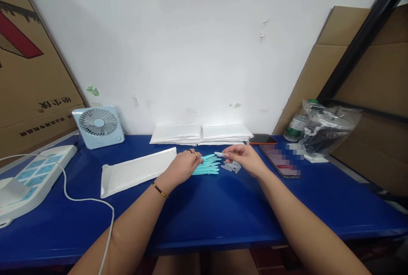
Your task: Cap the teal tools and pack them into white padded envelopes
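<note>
On the blue table lies a fanned pile of slim teal plastic sticks (208, 167). My left hand (184, 165) is closed at the pile's left end, its thumb and fingertips pinched on the end of a teal stick; the fingers partly hide the grip. My right hand (244, 157) pinches a small translucent plastic cap (219, 154) between thumb and forefinger, just above the sticks' right tips. Below those fingers several more translucent caps (231, 167) lie loose in a small heap, beside the teal pile.
A white padded envelope (137, 171) lies at left; stacked ones (175, 132) rest against the wall. A fan (99, 126) and a power strip (44, 177) with a cable are further left. Phones (280, 162), a bottle (296, 127) and a plastic bag (331, 128) stand right.
</note>
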`<state>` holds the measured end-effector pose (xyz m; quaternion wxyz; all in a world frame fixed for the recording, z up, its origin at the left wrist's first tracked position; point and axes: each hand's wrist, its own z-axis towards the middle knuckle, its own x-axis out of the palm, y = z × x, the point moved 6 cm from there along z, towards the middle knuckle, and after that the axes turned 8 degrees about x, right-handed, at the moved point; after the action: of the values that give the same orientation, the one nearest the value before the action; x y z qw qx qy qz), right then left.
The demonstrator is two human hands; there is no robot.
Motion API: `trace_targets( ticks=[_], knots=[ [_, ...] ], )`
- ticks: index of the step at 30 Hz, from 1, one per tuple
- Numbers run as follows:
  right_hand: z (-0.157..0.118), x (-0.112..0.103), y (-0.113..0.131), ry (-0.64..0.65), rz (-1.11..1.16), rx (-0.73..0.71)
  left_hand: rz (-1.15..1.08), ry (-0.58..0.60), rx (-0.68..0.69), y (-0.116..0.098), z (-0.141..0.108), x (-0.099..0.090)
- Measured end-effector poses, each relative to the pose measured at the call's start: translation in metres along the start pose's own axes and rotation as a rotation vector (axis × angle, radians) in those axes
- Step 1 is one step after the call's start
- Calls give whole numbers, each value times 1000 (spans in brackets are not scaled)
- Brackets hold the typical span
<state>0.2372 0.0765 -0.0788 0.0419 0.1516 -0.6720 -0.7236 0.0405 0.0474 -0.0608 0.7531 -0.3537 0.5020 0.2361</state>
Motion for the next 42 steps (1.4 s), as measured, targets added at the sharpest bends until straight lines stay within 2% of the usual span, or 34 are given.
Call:
trace_targets(
  ticks=[4,8,17,22,27,36,42],
  knots=[
    [-1,3,3,27,-15,-9,7,8,30,-2,0,1],
    [-1,0,4,-9,-21,-40,-4,-1,38,-2,0,1],
    [1,-9,1,-38,94,-30,-49,-17,7,2,0,1],
    [3,-8,-1,-13,151,10,-30,-20,-7,4,-1,2],
    [3,-2,0,-13,188,-8,1,-18,1,4,-1,2],
    [-1,15,7,23,80,-51,-18,-4,39,-2,0,4],
    [-5,31,5,142,5,-41,-68,-13,85,-7,1,12]
  ],
)
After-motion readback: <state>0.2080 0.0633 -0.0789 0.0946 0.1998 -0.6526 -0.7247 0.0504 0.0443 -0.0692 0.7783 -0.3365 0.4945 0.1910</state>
